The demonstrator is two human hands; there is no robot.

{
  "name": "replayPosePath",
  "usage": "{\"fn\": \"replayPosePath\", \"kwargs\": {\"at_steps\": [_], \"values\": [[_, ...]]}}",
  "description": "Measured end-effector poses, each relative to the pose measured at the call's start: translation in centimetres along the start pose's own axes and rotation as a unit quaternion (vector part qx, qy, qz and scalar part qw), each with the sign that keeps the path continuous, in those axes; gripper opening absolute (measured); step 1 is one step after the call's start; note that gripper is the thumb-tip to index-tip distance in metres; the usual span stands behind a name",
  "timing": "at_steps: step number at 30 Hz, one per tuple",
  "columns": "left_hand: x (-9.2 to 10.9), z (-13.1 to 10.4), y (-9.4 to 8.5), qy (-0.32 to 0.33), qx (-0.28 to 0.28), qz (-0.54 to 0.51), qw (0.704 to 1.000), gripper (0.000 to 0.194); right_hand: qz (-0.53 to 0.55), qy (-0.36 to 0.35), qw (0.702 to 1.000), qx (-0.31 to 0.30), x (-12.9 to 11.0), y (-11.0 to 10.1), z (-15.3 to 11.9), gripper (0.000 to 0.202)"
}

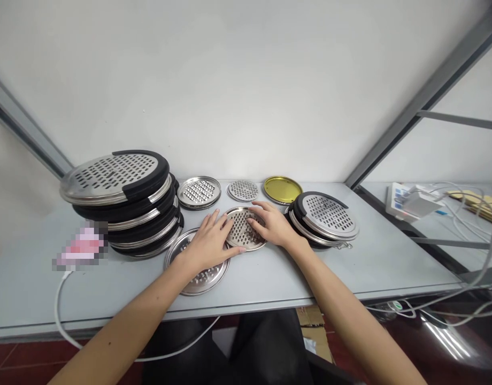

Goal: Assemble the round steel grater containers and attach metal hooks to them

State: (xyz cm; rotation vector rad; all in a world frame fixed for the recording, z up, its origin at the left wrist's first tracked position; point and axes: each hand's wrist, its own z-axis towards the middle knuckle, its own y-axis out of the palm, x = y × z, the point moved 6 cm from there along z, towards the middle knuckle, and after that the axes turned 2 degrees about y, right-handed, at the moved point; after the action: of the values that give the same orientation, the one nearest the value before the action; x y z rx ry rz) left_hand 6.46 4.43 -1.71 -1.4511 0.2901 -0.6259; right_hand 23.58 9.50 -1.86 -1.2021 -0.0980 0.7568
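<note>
A round metal grater plate (243, 235) lies in the middle of the grey table, with my hands at either side of it. My left hand (209, 240) is open, fingers spread, its thumb and fingertips at the plate's left edge. This hand partly covers a second round grater plate (206, 280) beneath it, nearer the table's front edge. From the right, my right hand (272, 224) reaches over the middle plate, also open with its fingers apart and fingertips on or just above the plate. Neither hand visibly grasps anything.
At left stands a tall stack of black-rimmed graters (121, 187); a shorter stack (330, 214) sits right. Along the wall lie a grater plate (200, 191), a smaller perforated disc (243, 190) and a yellow round lid (283, 189). A white cable (57, 305) hangs over the front edge.
</note>
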Motion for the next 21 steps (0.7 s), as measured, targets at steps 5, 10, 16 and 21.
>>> {"fn": "replayPosePath", "kwargs": {"at_steps": [5, 10, 16, 21], "values": [[0.0, -0.1, -0.1, 0.0, 0.002, -0.013, 1.0, 0.077, 0.01, 0.021, 1.0, -0.006, 0.5, 0.5, 0.0, 0.045], [-0.1, 0.0, 0.0, 0.003, 0.012, -0.033, 0.999, 0.073, 0.013, 0.031, 0.999, -0.023, 1.0, 1.3, 0.0, 0.049], [0.0, 0.0, 0.0, 0.001, 0.003, -0.033, 0.999, 0.075, 0.022, 0.035, 0.999, -0.029, 1.0, 1.5, 0.1, 0.051], [-0.1, 0.0, -0.1, -0.008, -0.002, -0.037, 0.999, 0.077, 0.03, 0.033, 0.999, -0.031, 0.8, 1.7, 0.2, 0.049]]}}
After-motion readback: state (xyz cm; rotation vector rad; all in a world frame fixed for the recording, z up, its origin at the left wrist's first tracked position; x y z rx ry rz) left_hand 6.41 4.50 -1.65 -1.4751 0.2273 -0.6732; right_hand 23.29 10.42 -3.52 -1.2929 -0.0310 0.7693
